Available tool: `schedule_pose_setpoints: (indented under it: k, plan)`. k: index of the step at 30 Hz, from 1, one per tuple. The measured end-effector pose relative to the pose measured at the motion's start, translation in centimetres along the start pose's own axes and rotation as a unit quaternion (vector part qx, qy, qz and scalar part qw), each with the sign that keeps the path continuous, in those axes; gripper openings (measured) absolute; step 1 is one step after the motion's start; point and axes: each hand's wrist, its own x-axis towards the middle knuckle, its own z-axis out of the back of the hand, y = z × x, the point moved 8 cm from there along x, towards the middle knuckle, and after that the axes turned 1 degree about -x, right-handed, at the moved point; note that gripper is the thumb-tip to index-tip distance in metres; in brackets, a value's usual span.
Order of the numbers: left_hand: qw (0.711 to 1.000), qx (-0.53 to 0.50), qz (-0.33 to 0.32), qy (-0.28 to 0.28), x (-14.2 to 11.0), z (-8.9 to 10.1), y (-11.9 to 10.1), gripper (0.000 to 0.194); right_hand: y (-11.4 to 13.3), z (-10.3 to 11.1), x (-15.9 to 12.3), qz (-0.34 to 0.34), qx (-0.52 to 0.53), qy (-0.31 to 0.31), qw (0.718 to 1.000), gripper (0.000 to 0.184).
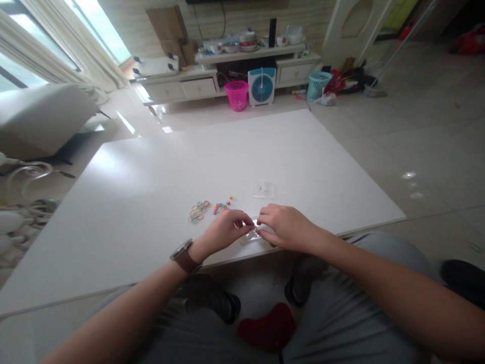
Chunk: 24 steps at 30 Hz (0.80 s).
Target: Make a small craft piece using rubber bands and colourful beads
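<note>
White smooth tabletop (182,172) below grip. Left hand (229,228) and right hand (282,226), fingertips near each other at clear shiny plastic piece (250,236); can't tell if either's pinched shut. Small multicoloured beads (219,208), pale thin rings (197,212) left; clear flat plastic case (264,189) beyond.

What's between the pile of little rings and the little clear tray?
Small, colourful bead-like pieces lie between the rings and the clear tray, as the head view shows.
</note>
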Motion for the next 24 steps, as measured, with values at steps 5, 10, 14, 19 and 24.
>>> schedule_pose_setpoints:
  k: [5, 10, 14, 19, 24]
  plan:
    - [0.999, -0.033, 0.01, -0.014, -0.1, 0.5, -0.5, 0.01, 0.0, -0.6, 0.2, -0.003, 0.002, -0.008, 1.0, 0.015]
    - [0.999, -0.05, 0.012, -0.014, -0.3, 0.6, -0.6, 0.009, -0.2, -0.6, 0.4, -0.013, 0.009, -0.013, 1.0, 0.011]
    - [0.998, -0.066, 0.014, -0.008, -0.4, 0.4, -0.3, 0.01, -0.1, -0.4, 0.5, -0.018, 0.016, -0.012, 1.0, 0.011]
    - [0.997, -0.075, 0.017, -0.006, -0.3, 0.3, 0.3, 0.009, -0.2, -0.1, 0.4, -0.024, 0.019, -0.018, 0.999, 0.009]
    - [0.997, -0.075, 0.017, -0.017, -0.2, 0.5, 0.6, 0.01, -0.8, 0.7, 0.1, -0.031, 0.04, -0.034, 0.998, 0.009]
